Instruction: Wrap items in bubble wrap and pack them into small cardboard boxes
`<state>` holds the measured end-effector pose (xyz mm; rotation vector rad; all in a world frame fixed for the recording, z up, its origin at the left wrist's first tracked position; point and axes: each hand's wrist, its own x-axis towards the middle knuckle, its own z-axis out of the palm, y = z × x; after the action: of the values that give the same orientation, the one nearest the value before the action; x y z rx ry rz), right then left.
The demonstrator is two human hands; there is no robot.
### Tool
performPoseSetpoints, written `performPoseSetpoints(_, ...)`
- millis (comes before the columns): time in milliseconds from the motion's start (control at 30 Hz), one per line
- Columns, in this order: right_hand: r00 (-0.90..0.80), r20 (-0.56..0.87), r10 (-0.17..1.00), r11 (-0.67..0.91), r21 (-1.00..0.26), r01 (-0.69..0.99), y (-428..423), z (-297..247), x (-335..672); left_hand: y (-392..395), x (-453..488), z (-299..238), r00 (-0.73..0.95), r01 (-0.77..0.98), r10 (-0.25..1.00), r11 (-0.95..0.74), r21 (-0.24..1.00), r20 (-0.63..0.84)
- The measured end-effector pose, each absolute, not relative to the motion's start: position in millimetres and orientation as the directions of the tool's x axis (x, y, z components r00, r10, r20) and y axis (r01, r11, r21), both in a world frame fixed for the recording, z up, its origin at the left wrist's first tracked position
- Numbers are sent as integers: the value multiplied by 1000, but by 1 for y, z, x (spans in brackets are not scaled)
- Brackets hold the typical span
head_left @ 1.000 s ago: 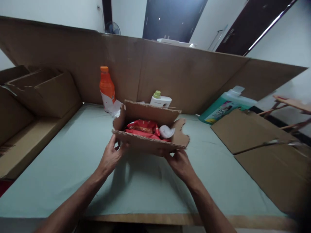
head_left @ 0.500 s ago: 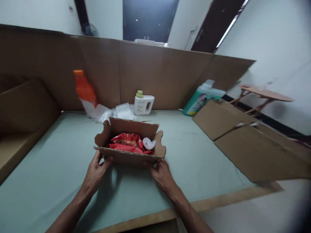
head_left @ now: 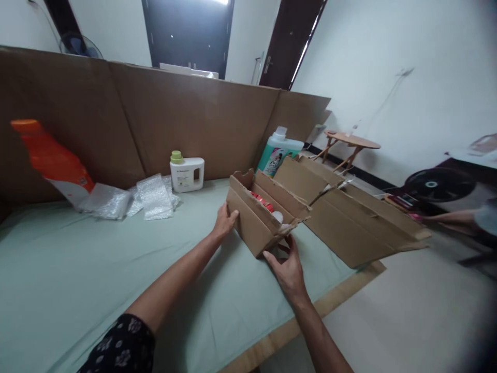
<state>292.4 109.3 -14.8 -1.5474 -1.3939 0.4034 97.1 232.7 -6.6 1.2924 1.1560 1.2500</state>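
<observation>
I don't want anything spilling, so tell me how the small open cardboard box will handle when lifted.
The small cardboard box should stay fairly stiff, as its walls stand straight. Its top is open, so the red packet and white item inside might shift or spill if it tips.

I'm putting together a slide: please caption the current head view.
Left hand and right hand hold an open cardboard box over a pale green cloth, a white bottle standing farther back.
</observation>
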Motion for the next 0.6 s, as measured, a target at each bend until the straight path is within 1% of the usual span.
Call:
performPoseSetpoints(100, 319, 317, 893, 71, -800, 596, 134, -28, 318, 242, 141, -21, 101, 20, 995, -18, 1000, 16)
performPoseSetpoints(200, 347, 289, 892, 8, -778, 628, 160, -35, 338, 243, 171, -33, 171, 24, 985, 8, 1000, -12)
performPoseSetpoints(433, 366, 307, 878, 10, -778, 628, 218, -34, 378, 268, 218, -37, 240, 38, 971, -1, 999, -8)
performPoseSetpoints(600, 393, 339, 855, 1, -759, 651, 248, -43, 402, 294, 244, -39, 271, 14, 962, -24, 1000, 20)
